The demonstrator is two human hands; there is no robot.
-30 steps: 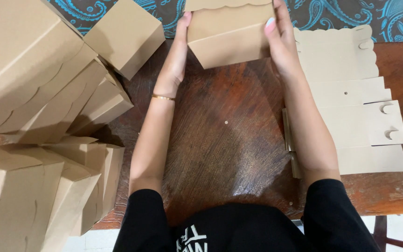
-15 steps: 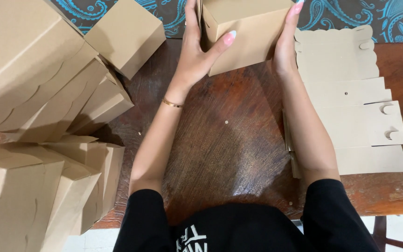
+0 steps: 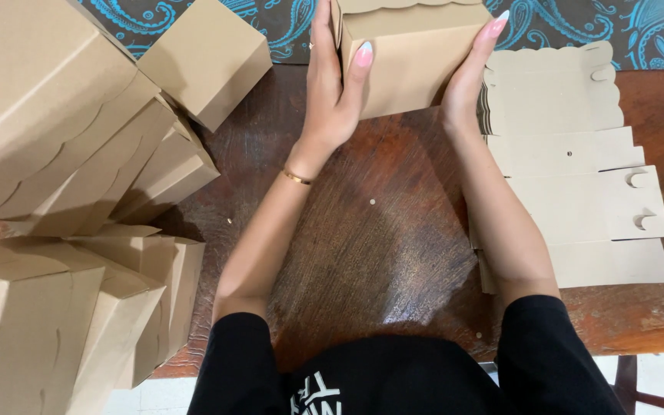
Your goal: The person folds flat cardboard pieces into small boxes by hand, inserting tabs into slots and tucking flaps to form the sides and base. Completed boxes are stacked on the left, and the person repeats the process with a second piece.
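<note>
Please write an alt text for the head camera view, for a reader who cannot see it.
Two hands, the left hand and the right hand, grip the sides of a brown cardboard box above a dark wooden table. A pile of assembled boxes lies at the left, and a stack of flat unfolded box blanks lies at the right.

The top edge cuts off the cardboard box (image 3: 413, 58), perhaps its lid.

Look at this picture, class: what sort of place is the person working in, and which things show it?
Probably a home or small workshop table used for folding boxes. A dark wooden table holds a stack of flat box blanks and a pile of folded boxes, while both hands, left hand and right hand, grip a cardboard box.
</note>
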